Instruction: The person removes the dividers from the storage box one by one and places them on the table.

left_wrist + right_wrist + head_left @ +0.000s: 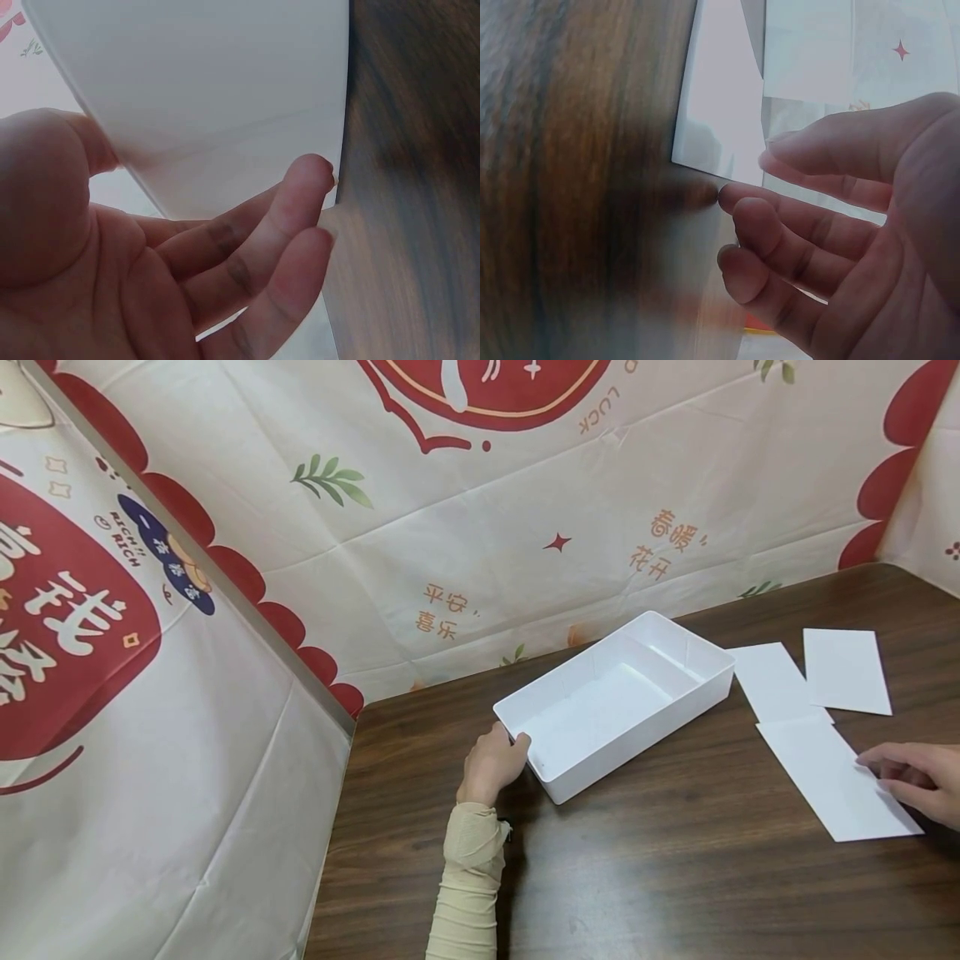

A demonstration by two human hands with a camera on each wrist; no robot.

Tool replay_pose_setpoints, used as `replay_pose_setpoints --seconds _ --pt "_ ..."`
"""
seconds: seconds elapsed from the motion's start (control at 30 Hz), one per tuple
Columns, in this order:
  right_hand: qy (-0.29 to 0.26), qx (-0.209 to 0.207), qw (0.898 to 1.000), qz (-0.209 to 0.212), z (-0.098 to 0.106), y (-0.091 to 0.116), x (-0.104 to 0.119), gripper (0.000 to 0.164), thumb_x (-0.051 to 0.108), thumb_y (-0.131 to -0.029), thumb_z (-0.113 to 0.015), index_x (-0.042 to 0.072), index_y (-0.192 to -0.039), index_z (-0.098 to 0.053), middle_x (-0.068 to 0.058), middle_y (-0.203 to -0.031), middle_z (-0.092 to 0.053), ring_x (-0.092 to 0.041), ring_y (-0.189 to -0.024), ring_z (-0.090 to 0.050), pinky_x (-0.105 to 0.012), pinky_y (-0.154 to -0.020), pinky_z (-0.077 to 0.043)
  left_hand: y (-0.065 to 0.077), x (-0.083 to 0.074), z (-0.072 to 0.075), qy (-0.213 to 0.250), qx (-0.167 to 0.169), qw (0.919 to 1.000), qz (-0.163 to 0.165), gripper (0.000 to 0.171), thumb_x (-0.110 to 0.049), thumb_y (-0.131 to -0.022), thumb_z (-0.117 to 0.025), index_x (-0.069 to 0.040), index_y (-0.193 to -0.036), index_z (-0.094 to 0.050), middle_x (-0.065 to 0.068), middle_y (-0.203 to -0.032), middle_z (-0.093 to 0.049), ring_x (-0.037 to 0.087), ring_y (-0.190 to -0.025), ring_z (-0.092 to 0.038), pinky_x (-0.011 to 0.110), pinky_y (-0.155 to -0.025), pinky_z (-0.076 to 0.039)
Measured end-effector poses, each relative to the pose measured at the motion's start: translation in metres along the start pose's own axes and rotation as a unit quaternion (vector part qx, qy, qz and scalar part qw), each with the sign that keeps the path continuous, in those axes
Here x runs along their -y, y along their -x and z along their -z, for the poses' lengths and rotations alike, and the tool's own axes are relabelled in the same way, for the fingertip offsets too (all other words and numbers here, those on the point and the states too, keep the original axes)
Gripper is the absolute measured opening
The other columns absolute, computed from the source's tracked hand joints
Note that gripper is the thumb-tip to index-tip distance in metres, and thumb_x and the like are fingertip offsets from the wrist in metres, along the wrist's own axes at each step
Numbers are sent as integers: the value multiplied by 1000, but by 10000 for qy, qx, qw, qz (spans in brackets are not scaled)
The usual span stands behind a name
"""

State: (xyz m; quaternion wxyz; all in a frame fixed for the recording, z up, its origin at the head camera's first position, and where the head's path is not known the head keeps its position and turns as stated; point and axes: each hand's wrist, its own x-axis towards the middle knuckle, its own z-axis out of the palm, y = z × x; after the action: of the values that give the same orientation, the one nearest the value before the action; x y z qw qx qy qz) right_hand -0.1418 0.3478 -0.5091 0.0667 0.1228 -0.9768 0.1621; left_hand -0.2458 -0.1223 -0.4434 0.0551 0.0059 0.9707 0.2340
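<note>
A white open storage box (622,756) with one divider (662,665) lies at an angle on the table. At its near left end my left hand (491,766) holds the short wall, with the thumb over the rim. From close by, the left wrist view shows the box's outer wall (217,82) and the bent fingers (281,244) of that hand against it. Beside the right edge of a white rectangular sheet (832,781) is my right hand (922,777). Its fingers (795,240) are loosely bent, with thumb and index apart near the sheet's end.
Two more white sheets lie farther back: one (772,681) beside the box and partly under the nearest sheet, another (847,668) to its right. The dark wooden table (660,877) meets a printed cloth (525,593) at the back and another cloth panel (225,777) at the left.
</note>
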Motion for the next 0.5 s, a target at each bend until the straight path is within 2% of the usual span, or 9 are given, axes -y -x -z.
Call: replay_pose_setpoints --seconds 0.3,0.5 --pt "173 -177 9997 62 -1 -2 2 26 -5 -66 -73 -6 -91 -65 3 -68 -55 7 -53 -37 -25 -46 -41 -1 0 0 1 13 10000 -6 52 -38 -92 -42 2 -124 -53 21 -112 -66 29 -85 -60 49 -76 -49" --pt "264 -107 9996 72 4 -8 8 25 0 -68 -74 -1 -92 -67 4 -70 -55 6 -55 -37 -26 -46 -40 -1 0 -1 11 -8 10000 -61 52 -37 -92 -43 3 -124 -53 21 -110 -67 28 -81 -59 49 -74 -49"
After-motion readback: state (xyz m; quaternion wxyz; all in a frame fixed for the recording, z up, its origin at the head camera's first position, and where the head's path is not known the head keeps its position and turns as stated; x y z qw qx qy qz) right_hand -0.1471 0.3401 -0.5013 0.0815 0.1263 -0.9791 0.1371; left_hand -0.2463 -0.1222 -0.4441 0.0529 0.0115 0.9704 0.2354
